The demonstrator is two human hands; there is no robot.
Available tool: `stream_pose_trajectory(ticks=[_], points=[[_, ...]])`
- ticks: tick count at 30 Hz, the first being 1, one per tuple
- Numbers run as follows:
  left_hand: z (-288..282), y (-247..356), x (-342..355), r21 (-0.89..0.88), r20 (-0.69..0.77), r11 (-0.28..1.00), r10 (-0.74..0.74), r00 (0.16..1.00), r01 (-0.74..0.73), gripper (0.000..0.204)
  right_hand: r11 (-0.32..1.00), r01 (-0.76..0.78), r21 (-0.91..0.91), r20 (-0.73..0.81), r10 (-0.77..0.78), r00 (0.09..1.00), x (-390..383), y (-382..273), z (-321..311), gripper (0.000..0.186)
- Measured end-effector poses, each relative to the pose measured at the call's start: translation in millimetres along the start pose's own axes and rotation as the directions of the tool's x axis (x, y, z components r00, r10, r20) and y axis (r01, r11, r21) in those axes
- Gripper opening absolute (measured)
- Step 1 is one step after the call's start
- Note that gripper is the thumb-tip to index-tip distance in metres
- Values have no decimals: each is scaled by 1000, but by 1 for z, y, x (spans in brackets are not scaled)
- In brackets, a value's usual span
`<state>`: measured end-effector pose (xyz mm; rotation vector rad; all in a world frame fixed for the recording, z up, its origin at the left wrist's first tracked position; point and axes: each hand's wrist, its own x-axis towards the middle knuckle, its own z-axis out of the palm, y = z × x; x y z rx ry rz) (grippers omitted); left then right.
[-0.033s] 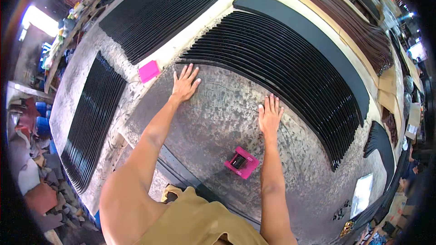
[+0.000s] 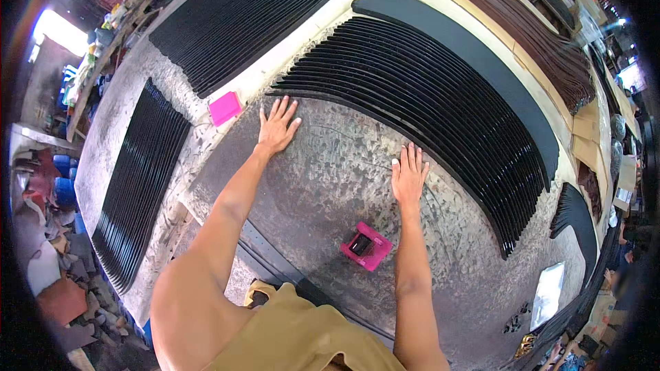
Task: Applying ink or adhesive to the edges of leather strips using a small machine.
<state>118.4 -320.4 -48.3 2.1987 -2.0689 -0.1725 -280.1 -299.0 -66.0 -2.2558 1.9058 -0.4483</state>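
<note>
Both hands lie on a worn, stained tabletop (image 2: 330, 165), fingers stretched out. My left hand (image 2: 278, 129) rests flat at the left end of a curved set of glossy black strips (image 2: 412, 89). Its fingertips are at or just short of the nearest strip. Further right, my right hand (image 2: 409, 175) is also flat, with its fingertips by the same near edge. Neither hand holds anything. The strips lie side by side in an arc, like leather belt straps. Between my forearms sits a bright pink holder (image 2: 370, 254) with a small black block in it.
A pink block (image 2: 225, 108) lies left of my left hand. More black strips (image 2: 141, 185) are at the left, with another set (image 2: 254, 20) at the far left. A plain black sheet (image 2: 474, 48) borders the arc's far side. Brown strips (image 2: 522, 20) lie beyond it.
My left hand has shifted very slightly to the left. My right hand, the strips and the pink holder look unchanged.
</note>
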Motion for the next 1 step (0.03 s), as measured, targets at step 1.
stream_pose_trajectory(ticks=[1], points=[[-1,-1,0,0,2,999,-32,999,32,61,999,-11,45,6,11,1000,-1,3,1,51]])
